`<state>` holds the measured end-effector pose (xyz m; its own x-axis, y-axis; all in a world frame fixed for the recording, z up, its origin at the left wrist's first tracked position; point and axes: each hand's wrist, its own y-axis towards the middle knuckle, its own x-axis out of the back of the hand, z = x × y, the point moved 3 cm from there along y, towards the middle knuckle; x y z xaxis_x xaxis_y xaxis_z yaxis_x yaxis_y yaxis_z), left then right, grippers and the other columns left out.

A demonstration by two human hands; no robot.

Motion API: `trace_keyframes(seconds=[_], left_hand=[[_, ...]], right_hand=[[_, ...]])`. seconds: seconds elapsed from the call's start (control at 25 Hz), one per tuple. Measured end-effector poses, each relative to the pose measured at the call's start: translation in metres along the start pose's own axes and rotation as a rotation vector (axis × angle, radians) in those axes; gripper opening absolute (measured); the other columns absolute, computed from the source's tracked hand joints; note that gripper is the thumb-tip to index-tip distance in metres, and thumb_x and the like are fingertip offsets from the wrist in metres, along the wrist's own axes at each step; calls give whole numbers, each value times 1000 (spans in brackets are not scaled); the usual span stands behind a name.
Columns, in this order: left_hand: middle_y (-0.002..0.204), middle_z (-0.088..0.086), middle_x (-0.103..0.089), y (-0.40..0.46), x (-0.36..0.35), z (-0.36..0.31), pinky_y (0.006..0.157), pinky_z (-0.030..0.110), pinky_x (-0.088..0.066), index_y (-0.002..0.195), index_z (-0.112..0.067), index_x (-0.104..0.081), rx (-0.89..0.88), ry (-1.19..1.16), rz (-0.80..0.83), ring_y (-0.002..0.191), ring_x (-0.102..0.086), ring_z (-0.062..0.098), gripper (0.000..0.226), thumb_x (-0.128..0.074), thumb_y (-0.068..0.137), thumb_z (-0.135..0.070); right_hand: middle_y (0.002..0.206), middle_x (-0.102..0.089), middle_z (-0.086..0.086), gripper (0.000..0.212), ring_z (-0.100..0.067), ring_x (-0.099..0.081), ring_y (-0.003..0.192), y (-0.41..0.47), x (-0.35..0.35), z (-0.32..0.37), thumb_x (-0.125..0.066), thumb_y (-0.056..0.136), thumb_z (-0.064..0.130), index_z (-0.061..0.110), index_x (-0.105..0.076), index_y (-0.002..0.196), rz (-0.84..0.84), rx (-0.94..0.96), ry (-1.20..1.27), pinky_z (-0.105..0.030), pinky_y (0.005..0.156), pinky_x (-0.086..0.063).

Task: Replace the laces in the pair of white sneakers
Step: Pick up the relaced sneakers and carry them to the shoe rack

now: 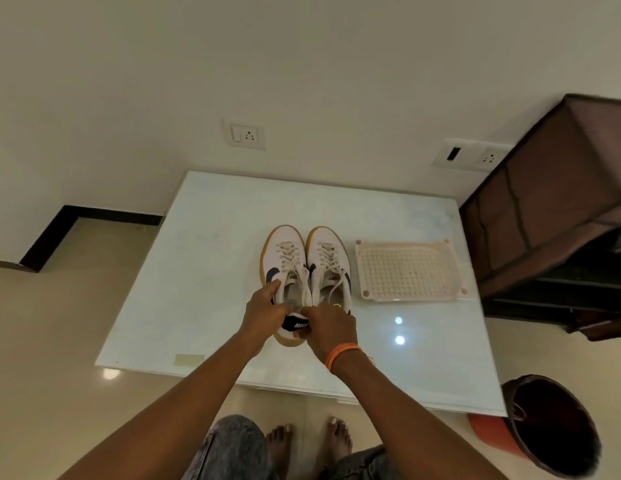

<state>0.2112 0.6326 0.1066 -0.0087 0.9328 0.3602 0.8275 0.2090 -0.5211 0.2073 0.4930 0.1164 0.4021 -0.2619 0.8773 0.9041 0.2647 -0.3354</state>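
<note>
A pale glass-topped table (205,271) stands against the far wall, glossy enough to throw back two ceiling lights near its right side. To the right of it rises a brown fabric wardrobe (558,216), its top leaning into view, and at the near right corner of the table stands a dark bin (551,427) on an orange base.

On the table, right of centre, sits a translucent perforated plastic tray (408,271), lying flat and just beside the shoes without touching them.

The pair of white sneakers (302,258) stands side by side, toes pointing to the far wall, gum-coloured soles touching along the middle. Both are laced with off-white laces (288,256), and each carries a dark swoosh on its side. The left sneaker's heel shows a black tab with white lettering.

The person stands at the near edge, barefoot, in grey jeans, both arms stretched out to the shoes. The left hand (264,311) grips the left sneaker at its collar, thumb on the outer side and fingers curled in over the opening. The right hand (331,323), an orange band on its wrist, is closed over the gap between the two heels, its fingertips bunched together and pinching loose lace ends that trail back from the eyelets.

Two white socket plates are set in the wall beyond the table.
</note>
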Motion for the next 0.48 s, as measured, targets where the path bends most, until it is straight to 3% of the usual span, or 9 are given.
trace_keyframes(seconds=[0.24, 0.48], left_hand=[[140, 5, -53, -124, 5, -154, 98, 37, -51, 144, -18, -44, -36, 100, 45, 120, -56, 24, 68, -69, 81, -11], [130, 3, -63, -194, -76, -252, 93, 33, -53, 134, -17, -57, -184, 182, -75, 111, -62, 21, 55, -73, 81, -22]], right_hand=[[99, -64, -5, 24, -30, -59, 98, -97, 165, -6, -64, 87, 41, 28, -65, 108, -17, -23, -102, -37, 79, -45], [100, -64, -5, 25, -29, -60, 97, -167, 265, -89, -61, 90, 41, 29, -63, 112, -128, -22, -190, -40, 84, -50]])
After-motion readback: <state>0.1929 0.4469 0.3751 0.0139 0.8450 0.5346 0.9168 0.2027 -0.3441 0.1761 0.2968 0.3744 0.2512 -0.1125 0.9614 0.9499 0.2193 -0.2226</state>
